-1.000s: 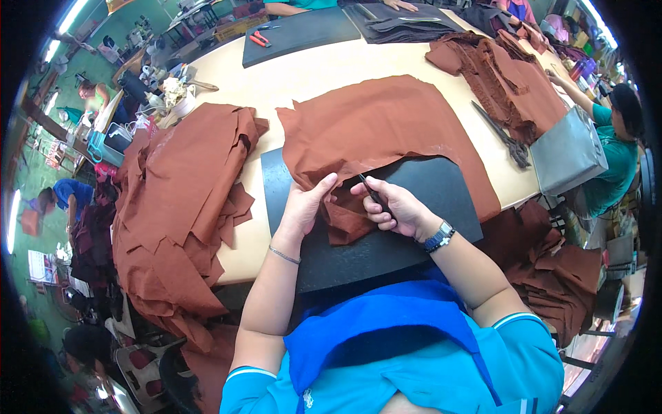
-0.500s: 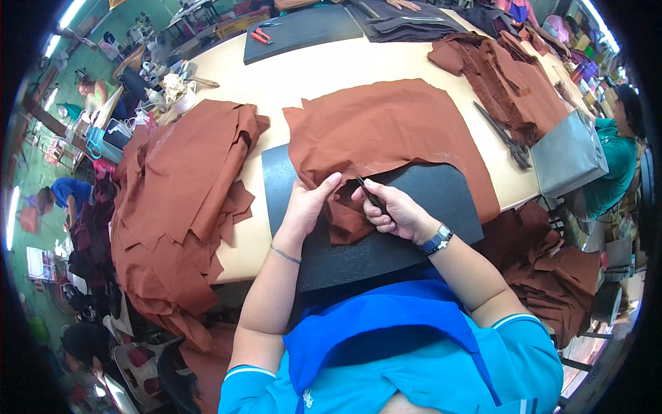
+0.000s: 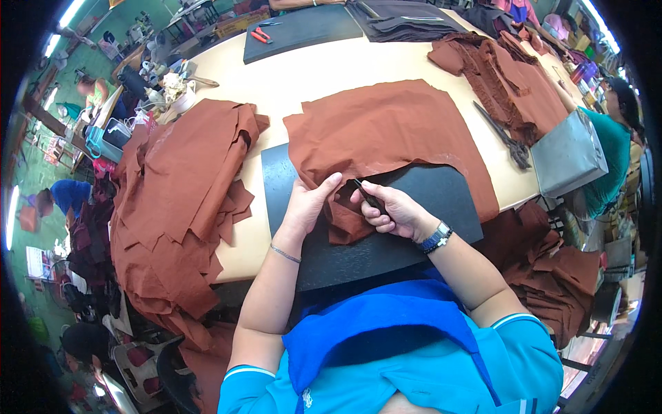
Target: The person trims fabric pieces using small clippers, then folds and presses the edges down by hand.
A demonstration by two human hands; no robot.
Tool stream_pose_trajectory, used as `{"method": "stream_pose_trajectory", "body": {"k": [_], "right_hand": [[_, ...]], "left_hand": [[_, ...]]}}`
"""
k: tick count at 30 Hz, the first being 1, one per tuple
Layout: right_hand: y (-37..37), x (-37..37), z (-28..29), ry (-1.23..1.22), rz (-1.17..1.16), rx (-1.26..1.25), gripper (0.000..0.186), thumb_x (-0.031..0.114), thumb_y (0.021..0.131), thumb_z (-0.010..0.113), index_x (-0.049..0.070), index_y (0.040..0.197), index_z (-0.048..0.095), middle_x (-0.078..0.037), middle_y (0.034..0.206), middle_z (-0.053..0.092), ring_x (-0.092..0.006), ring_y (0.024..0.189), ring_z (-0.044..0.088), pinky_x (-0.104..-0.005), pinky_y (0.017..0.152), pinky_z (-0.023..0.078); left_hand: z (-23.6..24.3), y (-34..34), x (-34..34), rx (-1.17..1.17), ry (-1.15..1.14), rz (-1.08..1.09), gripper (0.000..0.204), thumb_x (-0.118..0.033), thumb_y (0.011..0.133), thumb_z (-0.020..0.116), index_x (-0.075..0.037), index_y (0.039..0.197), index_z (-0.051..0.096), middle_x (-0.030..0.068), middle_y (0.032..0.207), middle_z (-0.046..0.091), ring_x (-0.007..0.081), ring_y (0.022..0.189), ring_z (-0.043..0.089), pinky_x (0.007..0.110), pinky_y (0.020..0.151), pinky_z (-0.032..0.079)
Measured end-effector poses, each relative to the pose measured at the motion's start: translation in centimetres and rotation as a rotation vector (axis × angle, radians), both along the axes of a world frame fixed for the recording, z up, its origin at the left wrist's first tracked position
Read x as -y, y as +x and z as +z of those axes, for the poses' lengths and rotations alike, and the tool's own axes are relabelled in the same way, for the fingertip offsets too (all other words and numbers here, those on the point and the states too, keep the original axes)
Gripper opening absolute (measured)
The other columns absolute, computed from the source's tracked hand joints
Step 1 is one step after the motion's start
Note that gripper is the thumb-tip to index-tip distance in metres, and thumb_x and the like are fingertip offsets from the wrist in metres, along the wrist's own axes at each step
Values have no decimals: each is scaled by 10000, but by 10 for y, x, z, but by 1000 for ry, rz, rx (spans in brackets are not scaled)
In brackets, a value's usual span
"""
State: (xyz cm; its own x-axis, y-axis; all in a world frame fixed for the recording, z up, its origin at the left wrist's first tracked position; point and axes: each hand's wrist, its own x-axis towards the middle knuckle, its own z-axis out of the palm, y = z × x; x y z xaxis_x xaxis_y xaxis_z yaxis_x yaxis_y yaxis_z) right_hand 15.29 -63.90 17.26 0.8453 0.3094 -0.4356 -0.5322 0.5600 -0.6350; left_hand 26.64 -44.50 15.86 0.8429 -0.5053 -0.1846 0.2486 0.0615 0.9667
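Note:
A rust-brown piece of fabric (image 3: 389, 124) lies spread over a dark board (image 3: 396, 241) in front of me, its near edge folded and bunched. My left hand (image 3: 310, 202) pinches that edge between thumb and fingers. In my right hand (image 3: 396, 210) is a small pair of dark thread snips (image 3: 371, 198), the fingers wrapped round it. The narrow tip points at the cloth beside my left thumb. Whether the blades touch the cloth is too small to tell.
A pile of brown fabric pieces (image 3: 186, 165) hangs over the table edge at left. Large dark shears (image 3: 507, 138) and a grey metal box (image 3: 569, 155) are at right. Red-handled snips (image 3: 261, 34) lie on a far dark board (image 3: 303, 36). A co-worker in green (image 3: 607, 152) sits at right.
My right hand has shifted slightly left with the snips, closer to my left thumb. The co-worker at right has leaned toward the table and stretched out an arm. The far co-worker's hand has moved left.

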Motion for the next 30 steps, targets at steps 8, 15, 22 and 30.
{"method": "stream_pose_trajectory", "body": {"k": [8, 15, 22, 30], "right_hand": [[1, 0, -4, 3, -7, 16, 357, 431, 1145, 408, 126, 1108, 591, 64, 676, 437, -24, 487, 322, -184, 397, 270], [3, -4, 1, -35, -23, -16, 369, 458, 1133, 444, 121, 1165, 591, 61, 682, 455, -27, 492, 334, -183, 405, 266], [-10, 24, 2, -1063, -420, 677, 432, 467, 1019, 682, 37, 1054, 647, -28, 826, 644, -151, 725, 658, -319, 657, 554], [46, 32, -9, -1924, -213, 833, 526, 513, 902, 754, 73, 1163, 635, -157, 1233, 691, -369, 997, 721, -454, 851, 591]], "left_hand": [[4, -3, 2, 57, -52, -18, 322, -233, 930, 839, 30, 1067, 715, 55, 931, 732, 114, 779, 667, 276, 697, 540], [-6, 3, -5, 3, 45, -101, 459, -197, 958, 798, 65, 1292, 625, 113, 1188, 714, 158, 1010, 692, 315, 865, 570], [16, -34, -28, 117, 37, -118, 483, -170, 999, 722, 61, 1399, 579, 123, 1348, 684, 211, 1250, 632, 359, 1090, 489], [50, -87, -114, 655, 314, 339, 850, -32, 888, 788, -7, 1597, 319, 182, 1534, 504, 291, 1422, 476, 432, 1232, 333]]}}
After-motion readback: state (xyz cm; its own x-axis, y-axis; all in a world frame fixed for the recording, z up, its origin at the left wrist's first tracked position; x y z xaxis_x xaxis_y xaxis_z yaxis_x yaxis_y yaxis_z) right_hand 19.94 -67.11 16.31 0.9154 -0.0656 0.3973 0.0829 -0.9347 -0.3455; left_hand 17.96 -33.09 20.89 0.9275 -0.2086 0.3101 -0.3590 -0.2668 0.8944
